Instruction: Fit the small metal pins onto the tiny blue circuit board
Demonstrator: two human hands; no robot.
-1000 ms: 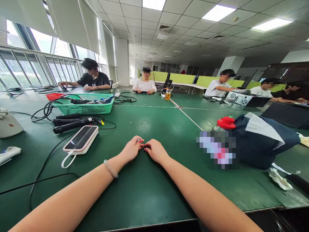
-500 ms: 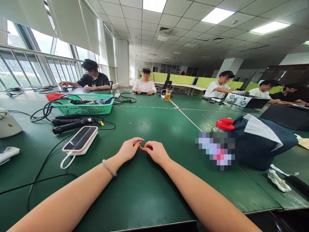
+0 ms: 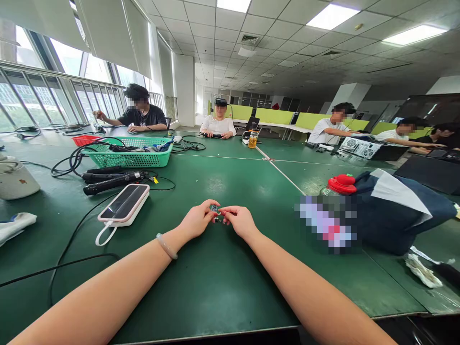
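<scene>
My left hand (image 3: 196, 220) is closed, with a small circuit board (image 3: 214, 208) pinched between thumb and fingers above the green table (image 3: 212, 282). Facing it, my right hand (image 3: 242, 222) is also closed in a pinch at the board's right edge. Whatever its fingertips grip is too small to make out. Tiny dark and pale bits show just under the board, between the two sets of fingers; I cannot tell whether they are held or lie on the table. A pale bangle (image 3: 166, 246) circles my left wrist.
On the left are a phone (image 3: 125, 203) with a white cable, black wand-like tools (image 3: 111, 182) and a green basket (image 3: 125, 158) of cables. A red-lidded jar (image 3: 341, 184) and dark bag (image 3: 388, 215) stand right. Other people sit around the table; a computer case (image 3: 362, 148) lies farther off.
The small board now shows between my hands, where fingers hid most of it before. My hands have turned and parted slightly. The view has shifted a little. The person at left has raised a hand.
</scene>
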